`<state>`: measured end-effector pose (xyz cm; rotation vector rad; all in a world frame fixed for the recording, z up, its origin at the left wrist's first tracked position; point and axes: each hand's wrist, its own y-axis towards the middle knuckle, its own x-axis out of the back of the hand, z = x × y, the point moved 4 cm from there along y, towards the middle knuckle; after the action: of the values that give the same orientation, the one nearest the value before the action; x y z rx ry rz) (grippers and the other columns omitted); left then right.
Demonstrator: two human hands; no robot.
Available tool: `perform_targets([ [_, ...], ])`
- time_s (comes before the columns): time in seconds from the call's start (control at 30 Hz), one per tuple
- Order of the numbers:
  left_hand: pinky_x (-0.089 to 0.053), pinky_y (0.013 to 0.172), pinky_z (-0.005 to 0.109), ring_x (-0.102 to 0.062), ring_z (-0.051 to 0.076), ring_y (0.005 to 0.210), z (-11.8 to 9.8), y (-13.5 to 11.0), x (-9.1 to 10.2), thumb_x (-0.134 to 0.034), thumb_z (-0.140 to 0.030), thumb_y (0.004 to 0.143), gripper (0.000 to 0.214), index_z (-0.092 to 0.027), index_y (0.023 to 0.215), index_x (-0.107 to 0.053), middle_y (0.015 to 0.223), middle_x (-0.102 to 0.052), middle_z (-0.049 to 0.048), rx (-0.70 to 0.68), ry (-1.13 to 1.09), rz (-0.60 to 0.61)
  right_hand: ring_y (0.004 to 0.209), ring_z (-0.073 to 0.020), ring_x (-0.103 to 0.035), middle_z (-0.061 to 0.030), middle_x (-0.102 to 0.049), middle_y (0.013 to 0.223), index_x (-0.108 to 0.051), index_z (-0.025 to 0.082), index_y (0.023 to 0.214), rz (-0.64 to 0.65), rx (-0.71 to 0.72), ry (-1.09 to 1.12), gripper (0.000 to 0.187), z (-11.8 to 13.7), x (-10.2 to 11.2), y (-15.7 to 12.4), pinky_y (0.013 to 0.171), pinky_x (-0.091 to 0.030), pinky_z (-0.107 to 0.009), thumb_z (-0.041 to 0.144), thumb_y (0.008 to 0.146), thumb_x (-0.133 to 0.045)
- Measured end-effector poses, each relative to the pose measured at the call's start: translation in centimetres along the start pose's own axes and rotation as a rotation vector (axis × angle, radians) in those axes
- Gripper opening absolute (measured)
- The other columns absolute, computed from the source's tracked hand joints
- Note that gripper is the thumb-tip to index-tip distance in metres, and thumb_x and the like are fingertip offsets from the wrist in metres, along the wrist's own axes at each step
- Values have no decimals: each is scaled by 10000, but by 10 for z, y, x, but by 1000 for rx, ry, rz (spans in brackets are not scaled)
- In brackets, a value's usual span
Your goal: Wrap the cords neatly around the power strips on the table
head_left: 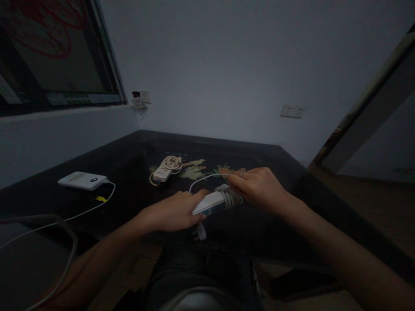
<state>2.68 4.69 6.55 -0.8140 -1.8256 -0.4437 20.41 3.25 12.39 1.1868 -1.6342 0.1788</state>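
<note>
A white power strip (210,203) with a blue-marked side lies in the grip of my left hand (178,211), thumb on top and fingers beneath. Pale cord (229,198) is wound in several turns around the strip's right end. My right hand (254,185) is closed at that end, pinching the cord; a thin loop (204,176) of it arcs back toward my left hand. Below the strip hangs a white plug (201,232) with its prongs showing. The fingertips of my right hand are partly hidden by the cord and the hand itself.
On the dark table (259,242) lies a second power strip (162,173) with coiled cord. A white device (83,180) with a cable sits at left, near a yellow tag (101,199). Wall sockets (292,111) are beyond the table; a window (58,52) is at left.
</note>
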Motion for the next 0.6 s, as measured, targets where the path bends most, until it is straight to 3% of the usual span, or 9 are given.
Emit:
perform_targets([
  [0.17, -463, 743, 339, -644, 265, 867, 0, -2, 1, -480, -415, 850, 451, -262, 1272, -432, 1008, -671, 69, 13, 22, -29, 450, -107, -433, 2, -598, 577, -588, 185, 769, -31, -120, 37, 231, -3, -4, -14, 493, -136, -273, 220, 930, -426],
  [0.33, -469, 725, 346, -652, 271, 841, -4, -2, -1, -479, -389, 857, 476, -284, 1316, -411, 993, -679, 66, -17, -6, -73, 475, -112, -486, 0, -592, 570, -588, 191, 759, -83, -242, 151, 295, -6, -9, -23, 499, -192, -241, 314, 953, -403],
  [0.5, -476, 776, 331, -660, 263, 924, 1, 4, -8, -481, -317, 847, 604, -269, 1412, -275, 1113, -656, 79, 8, -23, -106, 481, -118, -514, -16, -600, 555, -609, 182, 734, -156, -247, 168, 388, 10, -12, -24, 507, -241, -234, 372, 975, -372],
  [0.6, -475, 819, 346, -651, 272, 984, 7, 7, -12, -479, -301, 844, 630, -264, 1430, -250, 1173, -637, 89, 8, -37, -129, 526, -135, -570, -40, -660, 637, -640, 169, 803, -125, -281, 264, 323, 23, -17, -26, 526, -292, -231, 340, 963, -417],
])
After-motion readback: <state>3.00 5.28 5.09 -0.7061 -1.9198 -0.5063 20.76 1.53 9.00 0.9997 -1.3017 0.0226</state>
